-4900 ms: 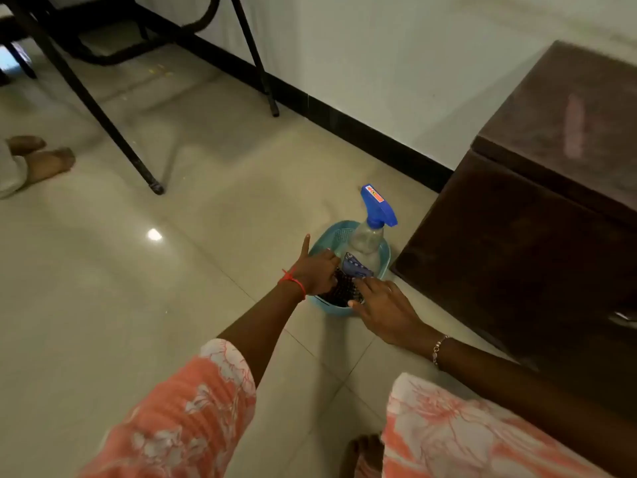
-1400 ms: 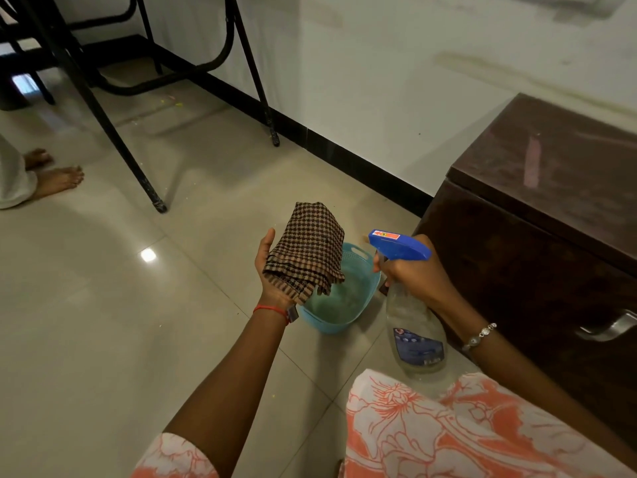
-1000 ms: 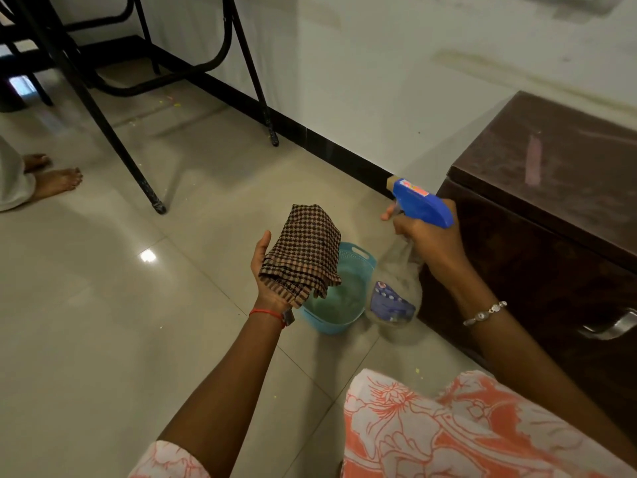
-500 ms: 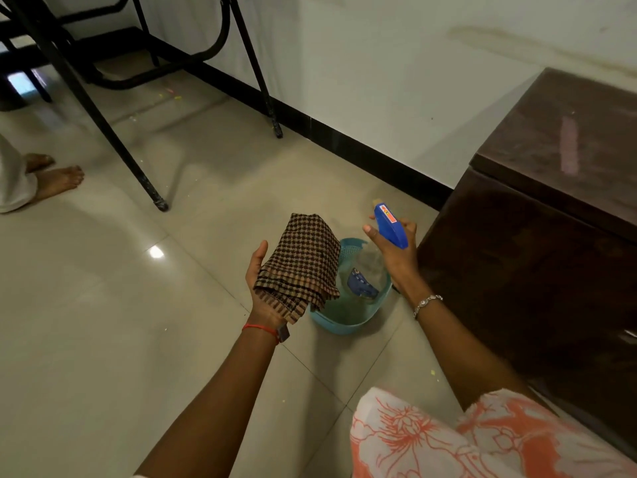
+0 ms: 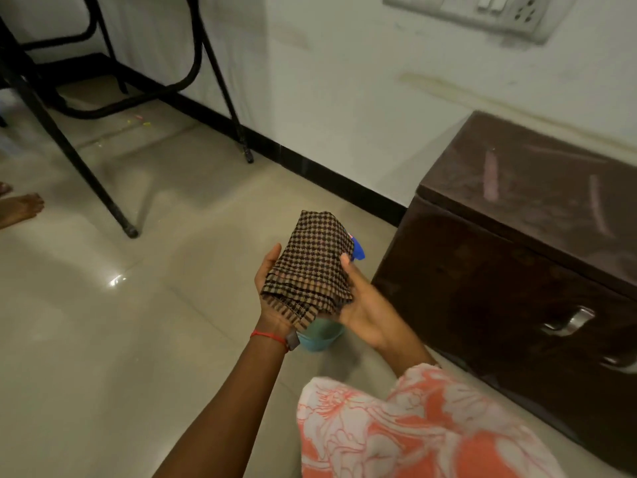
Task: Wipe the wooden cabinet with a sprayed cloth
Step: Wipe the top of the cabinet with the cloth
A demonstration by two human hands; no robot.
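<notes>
Left hand (image 5: 272, 305) cups folded cloth (image 5: 312, 267) from below; right hand (image 5: 362, 305) grips its right edge. Bowl (image 5: 315, 339) under them, blue sprayer (image 5: 358, 251) peeking behind. Cabinet (image 5: 517, 243) unwiped, just right. Step: readying cloth. Next: press it flat on cabinet top.

Cloth (image 5: 312, 267): woven checked fabric, matt, coarse weave, ribbed hem. Cabinet (image 5: 510, 257): dark wood, semi-gloss, top streaked and dusty-looking. Handles (image 5: 568, 322): bright metal. Floor (image 5: 103, 322): glossy tile, reflective. Basin (image 5: 317, 336): smooth teal plastic. Sleeve (image 5: 413, 426): printed cloth.
</notes>
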